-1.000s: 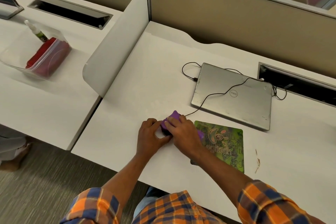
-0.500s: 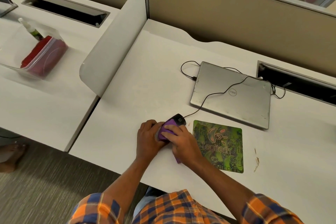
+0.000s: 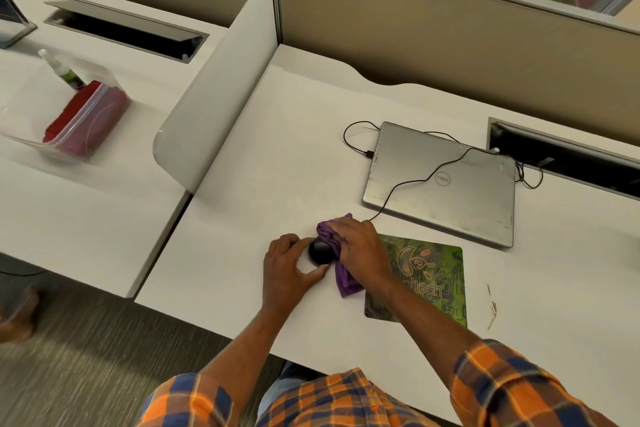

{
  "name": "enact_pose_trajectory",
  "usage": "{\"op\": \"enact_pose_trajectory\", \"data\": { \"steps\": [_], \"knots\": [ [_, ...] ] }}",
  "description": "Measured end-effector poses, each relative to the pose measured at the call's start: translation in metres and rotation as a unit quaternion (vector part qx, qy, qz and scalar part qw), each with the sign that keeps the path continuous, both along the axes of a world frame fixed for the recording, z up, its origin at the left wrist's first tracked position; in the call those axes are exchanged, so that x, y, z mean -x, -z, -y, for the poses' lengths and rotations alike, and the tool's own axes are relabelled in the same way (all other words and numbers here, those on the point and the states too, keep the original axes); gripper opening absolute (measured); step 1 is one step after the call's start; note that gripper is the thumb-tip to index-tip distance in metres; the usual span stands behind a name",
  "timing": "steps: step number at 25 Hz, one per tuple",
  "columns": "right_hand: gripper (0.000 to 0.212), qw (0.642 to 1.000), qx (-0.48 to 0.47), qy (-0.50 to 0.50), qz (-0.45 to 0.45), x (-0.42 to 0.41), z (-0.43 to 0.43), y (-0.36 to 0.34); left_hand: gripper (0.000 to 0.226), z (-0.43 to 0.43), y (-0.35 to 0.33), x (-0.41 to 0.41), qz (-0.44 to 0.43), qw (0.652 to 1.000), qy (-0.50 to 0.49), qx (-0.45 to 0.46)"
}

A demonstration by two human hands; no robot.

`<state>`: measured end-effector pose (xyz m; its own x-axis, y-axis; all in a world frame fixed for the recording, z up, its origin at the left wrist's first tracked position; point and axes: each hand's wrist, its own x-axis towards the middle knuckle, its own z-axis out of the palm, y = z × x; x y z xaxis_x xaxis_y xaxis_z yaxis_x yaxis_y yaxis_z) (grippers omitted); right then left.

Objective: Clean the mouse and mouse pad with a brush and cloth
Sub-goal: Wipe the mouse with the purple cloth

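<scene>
Change: the crumpled purple cloth has slid from the near end of the small black corded mouse to its far end, baring the rounded back.
Right hand: closed over the cloth, pressing it down.
Left hand: curled around the mouse's left side, steadying it.
Green printed mouse pad: just right of the right hand, apparently unwiped.
Meaning: mouse wiping is probably midway.

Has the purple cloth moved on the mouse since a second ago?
Yes. The purple cloth slid back toward the laptop, covering the mouse's cable end after baring it half a second ago.
</scene>
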<state>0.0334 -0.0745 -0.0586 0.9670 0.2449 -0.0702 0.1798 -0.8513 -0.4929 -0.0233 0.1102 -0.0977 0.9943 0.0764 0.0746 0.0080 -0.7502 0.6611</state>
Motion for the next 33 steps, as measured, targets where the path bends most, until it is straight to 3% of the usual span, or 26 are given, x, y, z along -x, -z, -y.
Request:
{"op": "enact_pose_trajectory", "data": {
  "steps": [7,15,21,23,27,33],
  "knots": [
    [0.03,0.991,-0.048,0.128,0.005,0.029,-0.003,-0.002,0.059,0.0,0.002,0.001,-0.003,1.0,0.002,-0.007],
    [0.027,0.991,-0.068,0.119,-0.013,0.057,-0.003,-0.011,0.061,0.0,0.005,0.0,0.005,1.0,0.003,-0.005],
    [0.028,0.963,-0.126,0.237,-0.02,0.035,0.025,-0.013,0.058,-0.002,-0.003,-0.008,-0.039,0.992,-0.071,0.099],
    [0.047,0.969,-0.065,0.225,-0.077,0.025,0.022,-0.01,0.057,-0.006,-0.005,-0.013,-0.047,0.99,-0.08,0.108],
    [0.068,0.97,0.19,0.12,-0.088,0.028,0.0,-0.002,0.056,-0.01,-0.005,-0.017,-0.059,0.992,-0.062,0.088],
    [0.082,0.961,0.235,0.097,-0.113,0.067,-0.03,0.016,0.055,-0.011,-0.002,-0.019,-0.062,0.994,-0.048,0.079]
  ]
}}
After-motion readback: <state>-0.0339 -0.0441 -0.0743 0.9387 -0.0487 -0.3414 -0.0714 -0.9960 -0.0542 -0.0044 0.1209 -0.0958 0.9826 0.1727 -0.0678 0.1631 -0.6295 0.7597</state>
